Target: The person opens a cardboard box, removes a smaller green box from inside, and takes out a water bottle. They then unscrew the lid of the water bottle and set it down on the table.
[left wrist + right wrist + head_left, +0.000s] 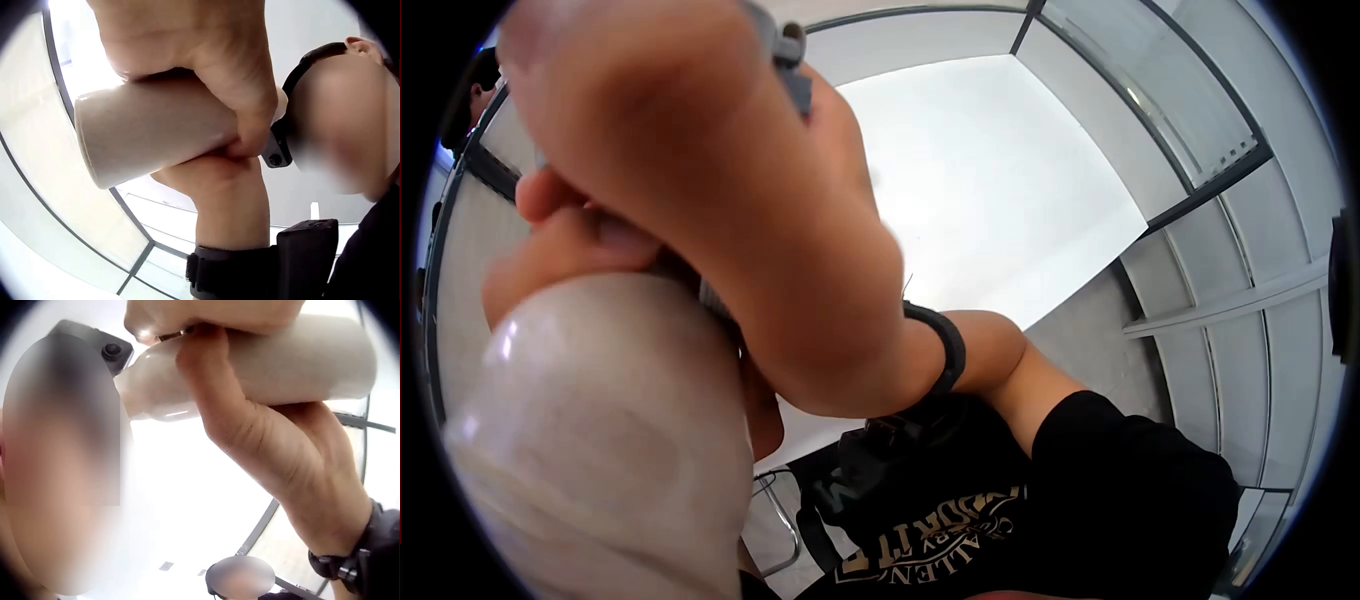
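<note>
up in the air, close against the person's head and lying nearly on its side: an off-white cylindrical plastic bottle (150,128), flat base pointing away from the head, rounded shoulder and neck end turned toward it. wrapped round the middle of its body, the left hand (206,50), fingers and thumb (200,381) curled tight and clamped on the wall. at the neck end, the right hand (206,312), fingertips (147,328) drawn together and pinching there, on the neck itself or on a small cap; cannot tell which. looks smooth and faintly glossy, so probably a little slippery. seems light and fairly stiff, though liable to dent under a hard squeeze; hardly fragile. best taken round the straight middle of the body with a full wrap, as now, not by the rounded shoulder, too easy to slip off. contents, if any, hidden. just beside the neck end, a grey bracket with a screw (275,150) on the head rig. lower down, a black strap (945,350) round the right wrist and a black t-shirt with gold lettering (960,520). well beyond, a white flat tabletop (1000,180) and glass partition panels in dark frames (1190,120).
</note>
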### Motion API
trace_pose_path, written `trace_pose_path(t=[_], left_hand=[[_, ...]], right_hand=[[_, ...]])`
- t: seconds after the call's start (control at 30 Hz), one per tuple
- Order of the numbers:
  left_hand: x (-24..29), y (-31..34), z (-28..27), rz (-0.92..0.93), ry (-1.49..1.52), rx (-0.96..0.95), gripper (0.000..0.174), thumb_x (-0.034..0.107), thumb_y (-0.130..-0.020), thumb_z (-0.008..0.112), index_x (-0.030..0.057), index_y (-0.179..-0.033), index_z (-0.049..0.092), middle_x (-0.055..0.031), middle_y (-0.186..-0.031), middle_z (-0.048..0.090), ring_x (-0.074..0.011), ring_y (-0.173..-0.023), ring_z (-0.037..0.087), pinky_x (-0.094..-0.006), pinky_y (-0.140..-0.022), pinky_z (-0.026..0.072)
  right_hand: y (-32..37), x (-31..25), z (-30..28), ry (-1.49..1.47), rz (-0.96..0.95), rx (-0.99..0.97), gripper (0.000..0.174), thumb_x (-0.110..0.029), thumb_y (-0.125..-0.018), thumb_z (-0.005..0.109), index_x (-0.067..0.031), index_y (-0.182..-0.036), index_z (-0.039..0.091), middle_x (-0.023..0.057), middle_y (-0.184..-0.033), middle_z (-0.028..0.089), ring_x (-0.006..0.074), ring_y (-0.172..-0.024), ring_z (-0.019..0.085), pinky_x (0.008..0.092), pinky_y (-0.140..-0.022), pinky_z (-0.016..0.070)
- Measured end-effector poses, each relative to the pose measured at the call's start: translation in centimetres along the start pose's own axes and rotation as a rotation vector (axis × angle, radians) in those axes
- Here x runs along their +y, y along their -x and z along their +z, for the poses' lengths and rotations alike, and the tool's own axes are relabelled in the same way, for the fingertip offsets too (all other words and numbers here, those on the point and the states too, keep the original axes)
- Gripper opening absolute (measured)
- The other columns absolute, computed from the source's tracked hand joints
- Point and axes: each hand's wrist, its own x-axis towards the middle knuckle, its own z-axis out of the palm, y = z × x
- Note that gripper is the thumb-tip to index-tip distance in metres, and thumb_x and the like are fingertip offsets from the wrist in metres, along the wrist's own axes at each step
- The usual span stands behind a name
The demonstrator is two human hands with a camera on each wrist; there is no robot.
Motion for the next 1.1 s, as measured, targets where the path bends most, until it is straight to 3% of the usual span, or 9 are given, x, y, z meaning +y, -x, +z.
trace_pose_path(t=[0.23, 0.4, 0.6, 0.7, 0.87, 1.1], left_hand=[[1.6, -2.9, 3.1, 0.054, 0.047, -0.08, 0.091, 0.045, -0.076, 0.088, 0.0082, -0.146, 0.041, -0.0107, -0.143, 0.051, -0.0246, -0.136, 0.046, -0.0427, -0.119, 0.0339], [1.0, -1.6, 0.3, 0.034, -0.092, -0.058, 0.097, 0.047, -0.077, 0.088, 0.0091, -0.151, 0.038, -0.011, -0.148, 0.048, -0.0254, -0.142, 0.043, -0.0441, -0.124, 0.0311], [3.7, 1.4, -5.9, -0.069, -0.581, -0.047, 0.104, 0.05, -0.077, 0.088, 0.0102, -0.156, 0.034, -0.0112, -0.155, 0.044, -0.0264, -0.149, 0.039, -0.0457, -0.13, 0.0277], [5.4, 1.4, -5.9, -0.136, -0.809, -0.074, 0.12, 0.042, -0.069, 0.097, 0.0105, -0.161, 0.028, -0.0094, -0.16, 0.04, -0.0264, -0.151, 0.037, -0.0434, -0.131, 0.0259], [3.7, 0.2, -4.8, -0.074, -0.468, -0.046, 0.11, 0.035, -0.068, 0.096, 0.0089, -0.155, 0.035, -0.009, -0.151, 0.047, -0.0248, -0.14, 0.044, -0.0415, -0.123, 0.0323], [2.8, -0.4, -4.5, -0.025, -0.244, -0.086, 0.096, 0.025, -0.067, 0.095, 0.0066, -0.146, 0.044, -0.0085, -0.138, 0.055, -0.0225, -0.126, 0.053, -0.0389, -0.111, 0.0412]], right_hand=[[1.0, -1.3, 2.2, -0.006, 0.183, 0.137, 0.053, -0.046, -0.091, 0.079, 0.0021, -0.102, 0.06, 0.0074, -0.08, 0.067, 0.0123, -0.065, 0.066, 0.0262, -0.061, 0.0557], [0.9, -0.7, 0.3, 0.088, 0.168, 0.067, 0.052, -0.053, -0.089, 0.079, -0.0022, -0.094, 0.065, 0.0062, -0.082, 0.068, 0.0111, -0.073, 0.065, 0.0267, -0.07, 0.0538], [1.4, -1.5, 1.5, 0.123, 0.25, 0.123, 0.055, -0.056, -0.089, 0.078, -0.0026, -0.098, 0.066, 0.0077, -0.088, 0.068, 0.0129, -0.08, 0.065, 0.0285, -0.076, 0.0535], [1.3, -1.3, 1.6, 0.117, 0.233, 0.094, 0.056, -0.056, -0.09, 0.077, -0.0025, -0.102, 0.065, 0.0087, -0.093, 0.068, 0.0142, -0.085, 0.065, 0.0297, -0.079, 0.0532], [0.8, -1.3, 1.5, 0.163, 0.221, 0.064, 0.057, -0.055, -0.092, 0.075, -0.0023, -0.11, 0.063, 0.0105, -0.101, 0.068, 0.0164, -0.094, 0.064, 0.0317, -0.084, 0.0527], [0.3, -1.1, 1.0, 0.209, 0.205, 0.024, 0.061, -0.055, -0.094, 0.073, -0.0021, -0.121, 0.061, 0.013, -0.113, 0.067, 0.0195, -0.106, 0.064, 0.0346, -0.091, 0.052]])
